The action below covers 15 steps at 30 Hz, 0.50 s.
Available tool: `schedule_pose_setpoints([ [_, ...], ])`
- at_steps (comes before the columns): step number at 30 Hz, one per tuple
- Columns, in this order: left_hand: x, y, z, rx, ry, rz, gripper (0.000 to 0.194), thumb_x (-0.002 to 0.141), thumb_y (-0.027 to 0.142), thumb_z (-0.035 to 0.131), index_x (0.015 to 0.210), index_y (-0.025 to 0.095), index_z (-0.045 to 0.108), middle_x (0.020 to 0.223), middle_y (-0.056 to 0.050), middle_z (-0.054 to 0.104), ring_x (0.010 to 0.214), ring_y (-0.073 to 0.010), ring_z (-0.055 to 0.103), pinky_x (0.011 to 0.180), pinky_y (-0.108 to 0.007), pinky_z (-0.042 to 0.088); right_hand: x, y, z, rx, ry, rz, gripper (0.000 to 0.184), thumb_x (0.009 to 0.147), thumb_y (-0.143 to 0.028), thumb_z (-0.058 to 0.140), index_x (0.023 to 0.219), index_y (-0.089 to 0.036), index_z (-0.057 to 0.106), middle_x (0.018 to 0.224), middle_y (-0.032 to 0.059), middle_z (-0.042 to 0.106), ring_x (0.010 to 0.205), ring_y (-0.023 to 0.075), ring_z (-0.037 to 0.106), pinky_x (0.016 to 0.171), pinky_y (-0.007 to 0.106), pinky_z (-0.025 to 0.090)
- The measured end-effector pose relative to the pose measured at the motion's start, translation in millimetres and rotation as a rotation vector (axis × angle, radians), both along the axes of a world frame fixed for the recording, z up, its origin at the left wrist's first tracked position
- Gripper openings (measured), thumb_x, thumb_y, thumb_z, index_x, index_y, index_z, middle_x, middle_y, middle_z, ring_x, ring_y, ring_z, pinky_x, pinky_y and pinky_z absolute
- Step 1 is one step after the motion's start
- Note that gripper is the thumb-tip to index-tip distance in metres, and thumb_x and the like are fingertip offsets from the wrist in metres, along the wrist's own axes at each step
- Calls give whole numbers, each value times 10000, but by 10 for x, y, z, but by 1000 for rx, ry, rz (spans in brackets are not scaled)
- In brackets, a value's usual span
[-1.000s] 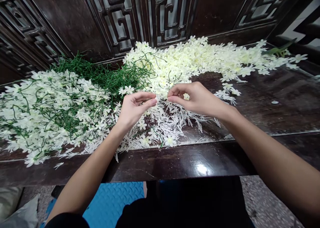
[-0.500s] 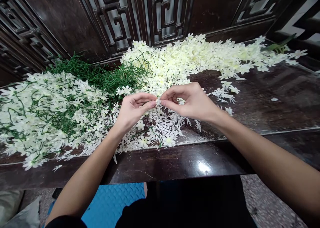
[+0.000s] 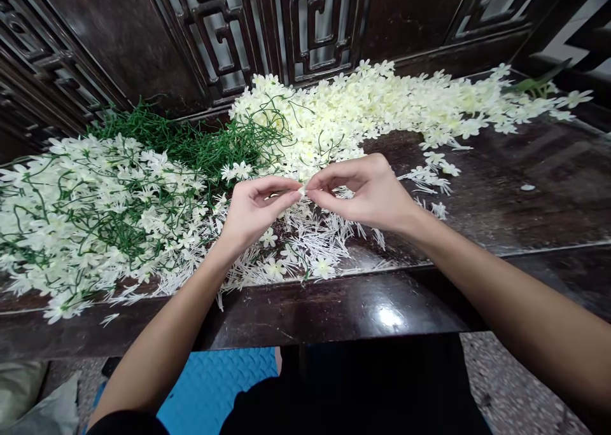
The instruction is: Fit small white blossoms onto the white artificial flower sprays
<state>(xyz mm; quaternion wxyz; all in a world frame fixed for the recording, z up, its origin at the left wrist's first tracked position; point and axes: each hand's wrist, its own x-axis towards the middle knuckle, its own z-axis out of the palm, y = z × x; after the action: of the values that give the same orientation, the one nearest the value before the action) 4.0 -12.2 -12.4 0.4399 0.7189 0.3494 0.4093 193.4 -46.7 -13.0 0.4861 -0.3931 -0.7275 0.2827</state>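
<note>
Above the wooden bench, my left hand (image 3: 252, 209) and my right hand (image 3: 370, 190) meet fingertip to fingertip. Both pinch a small white flower piece (image 3: 302, 191), mostly hidden by the fingers. Beneath them lies a heap of thin white plastic sprigs (image 3: 319, 234) with a few loose white flowers (image 3: 323, 268) at its front. To the left spreads a pile of white artificial flowers on green stems (image 3: 95, 206). Behind my hands, a tangle of bare green stems (image 3: 191, 145) lies beside a long pile of cream-white flower heads (image 3: 382, 104).
The dark bench (image 3: 534, 225) has a carved lattice backrest (image 3: 315, 28) behind the flowers. One loose petal (image 3: 527, 187) lies on the right of the seat. A blue textured mat (image 3: 214, 384) is below, with pale bags (image 3: 48, 409) at lower left.
My hands stay together in nearly the same place, still pinching the small white piece, which has shifted only slightly. The piles look the same; the view has shifted a little.
</note>
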Motion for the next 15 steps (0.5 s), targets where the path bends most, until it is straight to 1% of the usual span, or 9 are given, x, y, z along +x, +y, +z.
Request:
schedule_pose_setpoints([
  [3, -15, 20, -15, -67, -33, -17, 169, 676, 221, 813, 826, 169, 755, 868, -55, 759, 819, -162, 713, 779, -281, 607, -7, -14, 19, -3, 11, 8, 108, 749, -159, 646, 750, -226, 730, 754, 18, 732, 683, 186, 664, 644, 365, 571],
  [8, -29, 28, -39, -193, -84, -69, 201, 707, 257, 795, 876, 161, 744, 887, -73, 754, 799, -169, 722, 791, -305, 615, -28, -47, 48, -79, -30, -65, 77, 746, -195, 675, 737, -259, 718, 773, 15, 722, 716, 210, 661, 677, 399, 566],
  [12, -19, 7, -26, -178, -80, -70, 214, 694, 247, 806, 875, 155, 739, 919, -75, 748, 849, -177, 719, 812, -306, 611, -35, -58, 45, -65, -37, -109, 63, 753, -211, 665, 741, -252, 712, 768, 21, 717, 706, 216, 657, 661, 405, 563],
  [15, -15, 1, -20, -159, -74, -61, 217, 693, 246, 806, 877, 154, 734, 921, -73, 743, 859, -179, 715, 801, -304, 614, -39, -66, 43, -58, -25, -115, 64, 764, -224, 661, 744, -259, 711, 788, 22, 719, 728, 222, 662, 680, 415, 572],
])
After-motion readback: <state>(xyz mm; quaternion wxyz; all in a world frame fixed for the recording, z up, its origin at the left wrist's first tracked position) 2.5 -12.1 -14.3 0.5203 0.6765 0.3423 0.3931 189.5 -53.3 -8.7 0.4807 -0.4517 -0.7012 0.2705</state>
